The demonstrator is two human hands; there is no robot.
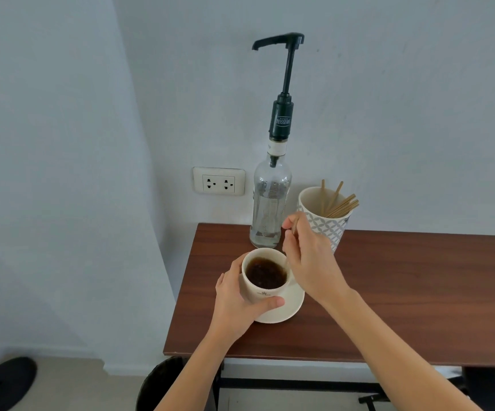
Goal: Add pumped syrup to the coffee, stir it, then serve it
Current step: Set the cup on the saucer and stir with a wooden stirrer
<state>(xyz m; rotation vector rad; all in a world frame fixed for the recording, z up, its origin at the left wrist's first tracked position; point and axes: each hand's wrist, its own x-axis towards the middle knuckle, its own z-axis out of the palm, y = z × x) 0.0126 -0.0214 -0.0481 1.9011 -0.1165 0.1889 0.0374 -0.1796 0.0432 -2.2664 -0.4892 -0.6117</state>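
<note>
a cream ceramic cup of dark coffee (265, 277) sits on a cream round saucer (287, 307) near the left end of a dark brown wooden table (403, 292), just below the centre of the frame. the left hand (237, 295) wraps around the cup's left side, thumb across the front near a small printed logo, fingers curled behind the rim. the right hand (308, 262) hovers over the cup's right edge, fingers pinched on a thin wooden stir stick (295, 225) that points down toward the coffee; its lower end is blurred, so it probably dips into the liquid but that is not certain.

behind the cup, against the pale wall, stands a clear glass syrup bottle (270, 203) with a tall black pump (284, 84), its spout pointing to the left near the top of the frame. just right of the bottle, partly hidden by the right hand, is a white patterned paper cup (329, 223) holding more wooden stir sticks (339, 201). a white double wall socket (219, 181) is set left of the bottle.
</note>
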